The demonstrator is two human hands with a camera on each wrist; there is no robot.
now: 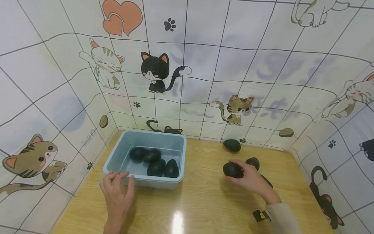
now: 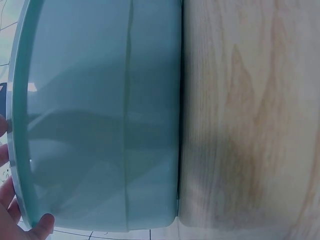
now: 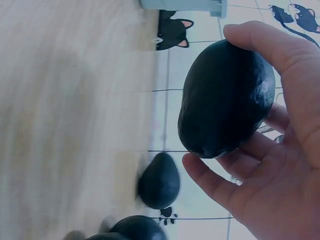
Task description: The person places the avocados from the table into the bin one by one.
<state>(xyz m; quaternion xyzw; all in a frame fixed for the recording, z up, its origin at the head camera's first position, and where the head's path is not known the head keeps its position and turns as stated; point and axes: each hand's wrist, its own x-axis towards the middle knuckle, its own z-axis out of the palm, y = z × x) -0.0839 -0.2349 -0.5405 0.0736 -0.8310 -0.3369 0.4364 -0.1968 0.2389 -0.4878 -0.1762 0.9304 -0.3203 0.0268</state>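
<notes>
My right hand (image 1: 248, 177) grips a dark green avocado (image 1: 232, 170) above the right side of the table; the right wrist view shows the thumb and fingers curled round this avocado (image 3: 227, 100). Three more avocados lie near that hand: one by the wall (image 1: 232, 145), one just behind the hand (image 1: 253, 163), one partly hidden under the wrist (image 1: 267, 181). At the left, my left hand (image 1: 117, 195) rests its fingers on the near rim of a light blue plastic bin (image 1: 146, 134). Several avocados (image 1: 156, 167) lie inside the bin.
The wooden table (image 1: 201, 201) meets walls covered with cat-patterned sheeting (image 1: 204, 65) at the back and both sides. A small black strap piece with a yellow mark (image 1: 260, 215) sits at the right wrist.
</notes>
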